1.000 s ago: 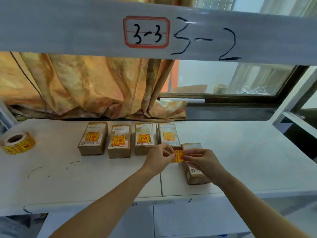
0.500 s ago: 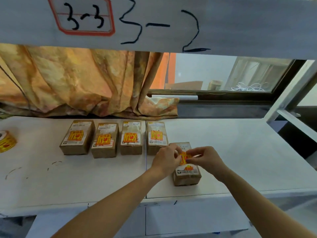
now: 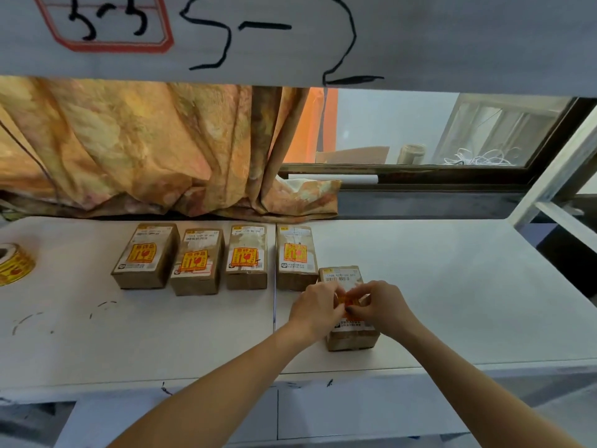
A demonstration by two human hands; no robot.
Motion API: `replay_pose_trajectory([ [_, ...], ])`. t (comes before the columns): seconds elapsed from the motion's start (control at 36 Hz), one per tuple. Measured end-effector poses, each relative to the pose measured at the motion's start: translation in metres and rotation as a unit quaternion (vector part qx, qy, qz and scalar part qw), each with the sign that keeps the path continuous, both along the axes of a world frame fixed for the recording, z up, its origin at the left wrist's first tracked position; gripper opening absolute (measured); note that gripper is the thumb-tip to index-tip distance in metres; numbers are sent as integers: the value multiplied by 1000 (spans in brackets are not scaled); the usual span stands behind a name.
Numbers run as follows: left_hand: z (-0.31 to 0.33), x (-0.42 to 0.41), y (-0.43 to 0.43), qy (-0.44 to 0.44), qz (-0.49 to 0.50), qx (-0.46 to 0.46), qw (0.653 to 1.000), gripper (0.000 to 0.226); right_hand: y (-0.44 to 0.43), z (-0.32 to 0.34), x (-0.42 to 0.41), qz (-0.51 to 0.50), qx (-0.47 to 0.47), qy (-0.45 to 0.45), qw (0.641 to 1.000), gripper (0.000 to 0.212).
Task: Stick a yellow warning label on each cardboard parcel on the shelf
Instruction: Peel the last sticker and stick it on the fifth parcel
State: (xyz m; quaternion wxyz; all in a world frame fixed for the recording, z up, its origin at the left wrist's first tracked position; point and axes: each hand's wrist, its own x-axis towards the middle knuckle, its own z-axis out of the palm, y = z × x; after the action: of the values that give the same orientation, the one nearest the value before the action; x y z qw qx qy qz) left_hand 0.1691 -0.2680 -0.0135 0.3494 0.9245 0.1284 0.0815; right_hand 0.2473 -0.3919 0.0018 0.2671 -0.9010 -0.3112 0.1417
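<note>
At the far left edge of the white shelf (image 3: 452, 286), a roll of yellow labels (image 3: 13, 263) is seen, partly cut off. To its right, four cardboard parcels are lined up in a row, the first parcel (image 3: 145, 255), second parcel (image 3: 197, 261), third parcel (image 3: 247, 257) and fourth parcel (image 3: 295, 257), each already marked with a yellow label on top. Nearer and just right of the row, a fifth parcel (image 3: 350, 331) is set. Over its top, a yellow warning label (image 3: 347, 299) is pinched between the left hand (image 3: 318, 307) and the right hand (image 3: 381, 307), fingertips brought together on it; whether it is stuck down cannot be told.
</note>
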Motion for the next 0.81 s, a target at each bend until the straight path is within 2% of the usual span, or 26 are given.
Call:
replay_pose_trajectory([
  [0.36, -6, -2, -1, 7, -24, 88, 996, 27, -2, -6, 5, 45, -50, -46, 997, 25],
  [0.56, -7, -7, 7, 31, -24, 103, 994, 35, -14, -6, 14, 8, -56, -41, 998, 39],
  [0.69, -7, -10, 10, 39, -25, 111, 993, 42, -16, -5, 13, 15, -50, -43, 998, 40],
  [0.81, -4, -15, 7, 37, -44, 150, 987, 39, -16, -6, 11, 14, -42, -51, 998, 36],
])
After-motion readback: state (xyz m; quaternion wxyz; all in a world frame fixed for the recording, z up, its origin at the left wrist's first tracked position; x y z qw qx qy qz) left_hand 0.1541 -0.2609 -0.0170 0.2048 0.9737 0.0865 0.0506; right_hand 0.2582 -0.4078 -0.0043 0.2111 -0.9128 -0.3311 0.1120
